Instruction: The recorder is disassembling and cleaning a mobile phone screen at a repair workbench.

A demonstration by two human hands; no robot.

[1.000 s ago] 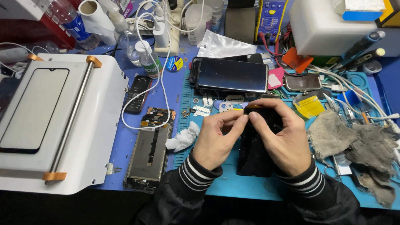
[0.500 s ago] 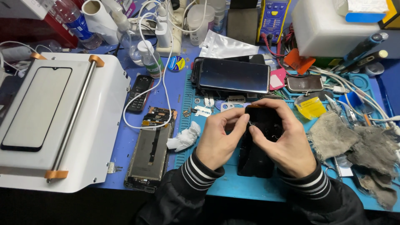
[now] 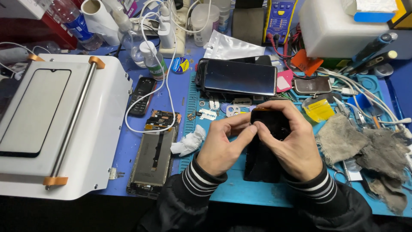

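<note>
While both thumbs press together on its far end, I pinch the black phone (image 3: 262,150) between my left hand (image 3: 223,146) and right hand (image 3: 292,144). Its long axis runs near to far, glossy slab face up, over the blue-green mat (image 3: 240,195). Frayed grey rags (image 3: 365,150) lie right.

Dark phone (image 3: 262,159) — mostly hidden by both hands; grip detail unclear.

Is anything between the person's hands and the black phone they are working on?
Nothing visible. Both the left hand and the right hand are already on the black phone, fingertips meeting at its upper end above the teal mat. The crumpled white tissue lies off to the side.
</note>
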